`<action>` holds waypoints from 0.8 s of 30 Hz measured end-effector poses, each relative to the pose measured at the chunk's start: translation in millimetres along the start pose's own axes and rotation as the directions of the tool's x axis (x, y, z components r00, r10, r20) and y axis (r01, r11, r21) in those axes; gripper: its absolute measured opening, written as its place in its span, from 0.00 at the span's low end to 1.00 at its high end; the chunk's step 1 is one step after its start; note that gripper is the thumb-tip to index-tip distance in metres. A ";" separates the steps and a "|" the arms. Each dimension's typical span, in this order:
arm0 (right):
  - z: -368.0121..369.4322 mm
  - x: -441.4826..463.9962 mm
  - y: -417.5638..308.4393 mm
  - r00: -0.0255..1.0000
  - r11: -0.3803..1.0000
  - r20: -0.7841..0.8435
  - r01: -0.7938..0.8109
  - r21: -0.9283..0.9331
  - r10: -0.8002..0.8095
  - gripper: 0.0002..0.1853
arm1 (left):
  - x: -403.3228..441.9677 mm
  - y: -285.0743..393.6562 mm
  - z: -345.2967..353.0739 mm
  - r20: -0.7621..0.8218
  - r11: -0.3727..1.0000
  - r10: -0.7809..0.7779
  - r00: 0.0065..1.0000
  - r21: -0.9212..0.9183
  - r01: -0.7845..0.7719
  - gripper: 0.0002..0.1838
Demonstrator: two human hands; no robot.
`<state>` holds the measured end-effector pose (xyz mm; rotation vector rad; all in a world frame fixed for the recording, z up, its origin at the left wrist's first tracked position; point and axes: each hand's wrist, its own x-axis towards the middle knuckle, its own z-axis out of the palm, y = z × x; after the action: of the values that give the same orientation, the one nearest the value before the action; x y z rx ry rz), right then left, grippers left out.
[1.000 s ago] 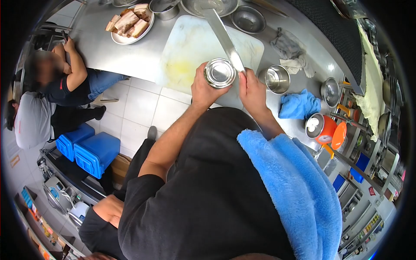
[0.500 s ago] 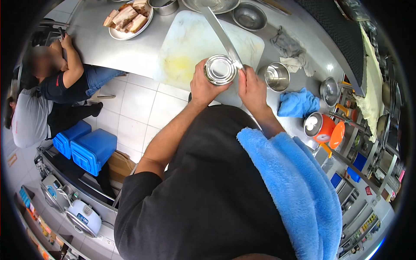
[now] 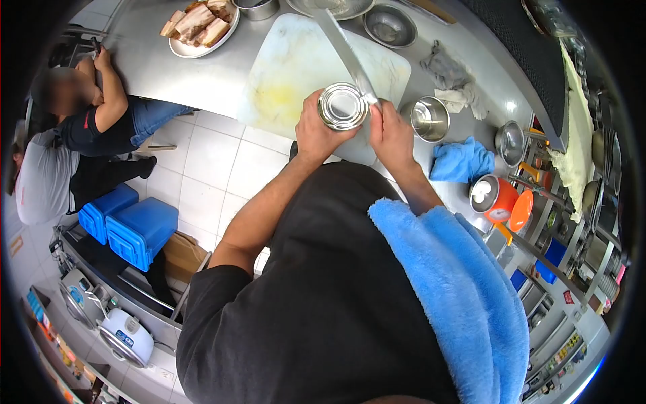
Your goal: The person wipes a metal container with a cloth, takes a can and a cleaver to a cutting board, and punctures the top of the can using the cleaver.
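Note:
My left hand (image 3: 317, 135) is wrapped round a metal can (image 3: 342, 106), its round ridged end facing up toward me. In my right hand (image 3: 392, 138) is a long knife (image 3: 346, 55), its blade pointing away over the board. The lower part of the blade is right beside the can's rim; whether they touch I cannot tell. Both hands are over the near edge of a white cutting board (image 3: 282, 60), which has a yellowish stain. Just right of my right hand stands a steel pot (image 3: 429, 119).
A plate of meat slabs (image 3: 196, 28) is at the back left, and a steel bowl (image 3: 389, 27) at the back. Rightward lie a grey rag (image 3: 447, 67), a blue cloth (image 3: 462, 160) and an orange pot (image 3: 494, 197). Two people sit at left, near blue bins (image 3: 142, 232).
The can and both hands have barely moved, with the knife still beside the can's rim. The view has shifted slightly.

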<state>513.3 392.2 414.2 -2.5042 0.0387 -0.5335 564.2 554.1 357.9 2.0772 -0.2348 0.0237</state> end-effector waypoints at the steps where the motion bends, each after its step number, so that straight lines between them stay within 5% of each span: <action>1: -3.2 0.8 -0.6 1.000 1.000 0.006 -0.019 0.003 0.019 0.07 | -0.2 2.4 -1.4 0.015 1.000 -0.014 1.000 -0.003 0.014 0.56; 10: -32.3 22.4 -26.1 0.992 0.992 -0.114 0.062 0.110 -0.050 0.06 | -0.3 1.0 -2.9 0.025 1.000 -0.019 1.000 -0.003 0.019 0.57; 17: 0.7 -1.0 13.8 0.995 0.995 0.004 0.096 0.008 -0.096 0.07 | -2.6 2.4 -2.7 0.025 1.000 -0.018 1.000 0.002 0.018 0.56; 23: -1.8 -2.0 20.4 0.988 0.975 0.065 -0.152 0.162 0.143 0.07 | -2.1 0.7 -2.4 0.021 1.000 0.010 1.000 -0.005 -0.009 0.56; 24: 2.7 -5.3 25.4 0.969 0.913 0.091 -0.248 0.324 0.231 0.08 | -1.5 1.9 -2.8 0.017 1.000 0.025 1.000 0.001 -0.025 0.56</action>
<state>511.7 373.2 396.4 -2.1408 0.2164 -0.3415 562.6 555.9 360.7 2.0766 -0.2710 0.0206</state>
